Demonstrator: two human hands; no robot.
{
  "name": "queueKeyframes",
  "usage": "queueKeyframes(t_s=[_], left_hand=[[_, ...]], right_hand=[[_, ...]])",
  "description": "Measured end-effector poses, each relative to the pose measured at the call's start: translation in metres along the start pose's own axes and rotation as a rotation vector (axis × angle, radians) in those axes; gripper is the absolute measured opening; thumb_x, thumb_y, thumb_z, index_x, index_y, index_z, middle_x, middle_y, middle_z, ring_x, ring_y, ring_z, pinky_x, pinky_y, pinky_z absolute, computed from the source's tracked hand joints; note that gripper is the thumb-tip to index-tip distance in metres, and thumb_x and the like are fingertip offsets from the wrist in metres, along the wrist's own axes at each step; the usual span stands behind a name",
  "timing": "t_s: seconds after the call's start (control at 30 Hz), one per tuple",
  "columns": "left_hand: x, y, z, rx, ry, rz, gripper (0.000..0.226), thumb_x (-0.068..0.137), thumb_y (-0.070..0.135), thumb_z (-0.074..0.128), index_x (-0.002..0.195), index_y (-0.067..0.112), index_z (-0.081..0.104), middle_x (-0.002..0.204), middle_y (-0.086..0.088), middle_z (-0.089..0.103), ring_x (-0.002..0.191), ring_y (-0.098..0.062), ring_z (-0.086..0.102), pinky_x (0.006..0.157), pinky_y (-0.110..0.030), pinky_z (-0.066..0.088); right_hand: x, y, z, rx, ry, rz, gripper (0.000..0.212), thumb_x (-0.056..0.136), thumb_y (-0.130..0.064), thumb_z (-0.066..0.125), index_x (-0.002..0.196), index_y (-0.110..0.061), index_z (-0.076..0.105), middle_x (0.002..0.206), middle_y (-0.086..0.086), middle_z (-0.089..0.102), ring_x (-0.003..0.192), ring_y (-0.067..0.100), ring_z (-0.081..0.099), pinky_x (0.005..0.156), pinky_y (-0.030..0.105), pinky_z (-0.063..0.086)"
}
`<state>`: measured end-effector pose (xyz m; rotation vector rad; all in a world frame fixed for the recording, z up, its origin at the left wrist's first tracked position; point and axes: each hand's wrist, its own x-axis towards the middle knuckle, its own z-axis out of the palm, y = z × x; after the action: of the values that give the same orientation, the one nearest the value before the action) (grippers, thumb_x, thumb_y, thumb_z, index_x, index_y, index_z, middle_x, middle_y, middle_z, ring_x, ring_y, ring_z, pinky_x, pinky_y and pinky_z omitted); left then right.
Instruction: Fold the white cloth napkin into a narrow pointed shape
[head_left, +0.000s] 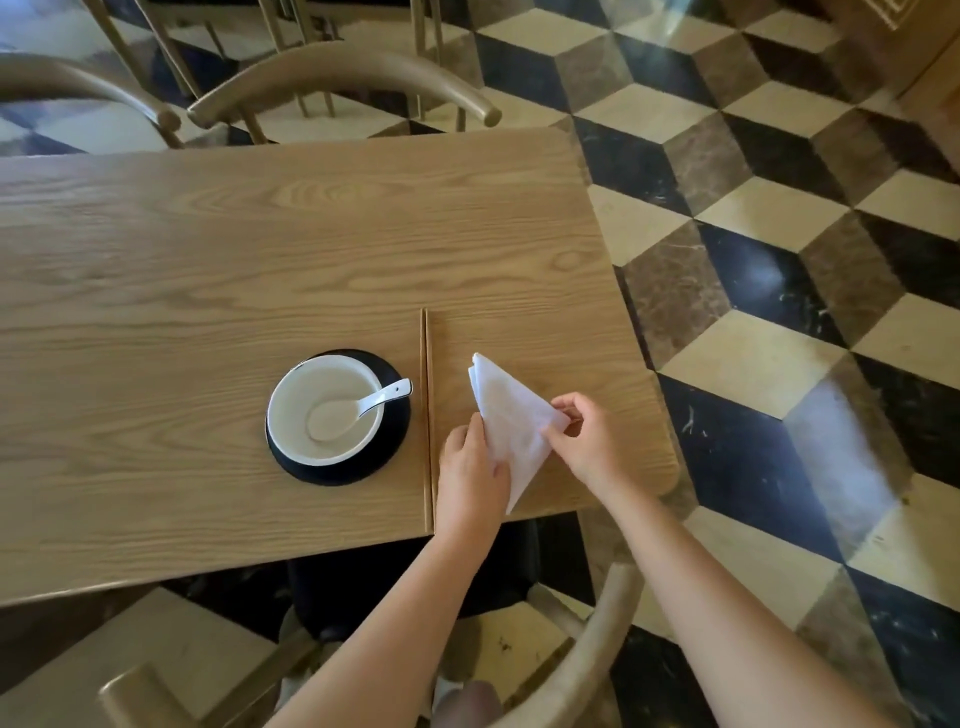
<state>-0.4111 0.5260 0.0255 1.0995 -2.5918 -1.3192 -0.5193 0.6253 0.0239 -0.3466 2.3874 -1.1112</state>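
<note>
Right hand (582, 441) grip pinches the right corner of the white napkin (511, 421), left hand (470, 467) grips its left edge, cloth flat on the surface (260, 249) beside the chopsticks (427, 415); risk: loose layers slip, skewing the point.

The wooden desk (260, 249) carries a black plate (387, 457), a pair of chopsticks (428, 415) and the folded white napkin (511, 421).

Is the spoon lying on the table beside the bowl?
No, the spoon rests inside the bowl, its handle sticking out over the rim.
</note>
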Motion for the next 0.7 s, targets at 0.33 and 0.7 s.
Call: queueKeyframes(t_s=[0.33, 0.7], left_hand=[[0.010, -0.013, -0.002, 0.845, -0.341, 0.349, 0.064, 0.091, 0.049, -0.002, 0.138, 0.016, -0.031, 0.144, 0.000, -0.041, 0.133, -0.011, -0.037, 0.109, -0.044, -0.021], [0.012, -0.009, -0.005, 0.933, -0.372, 0.336, 0.067, 0.094, 0.055, 0.003, 0.136, 0.016, -0.033, 0.146, -0.003, -0.039, 0.136, -0.014, -0.033, 0.113, -0.048, -0.017]], right_hand=[[-0.019, 0.033, 0.005, -0.919, -0.118, -0.472, 0.059, 0.097, -0.047, 0.011, 0.147, -0.016, 0.017, 0.155, 0.003, 0.013, 0.142, 0.017, 0.003, 0.112, 0.053, 0.018], [-0.021, 0.024, 0.001, -0.961, -0.273, -0.320, 0.071, 0.081, -0.059, -0.015, 0.143, -0.026, -0.022, 0.148, -0.009, -0.033, 0.138, 0.013, -0.026, 0.116, 0.048, -0.007]])
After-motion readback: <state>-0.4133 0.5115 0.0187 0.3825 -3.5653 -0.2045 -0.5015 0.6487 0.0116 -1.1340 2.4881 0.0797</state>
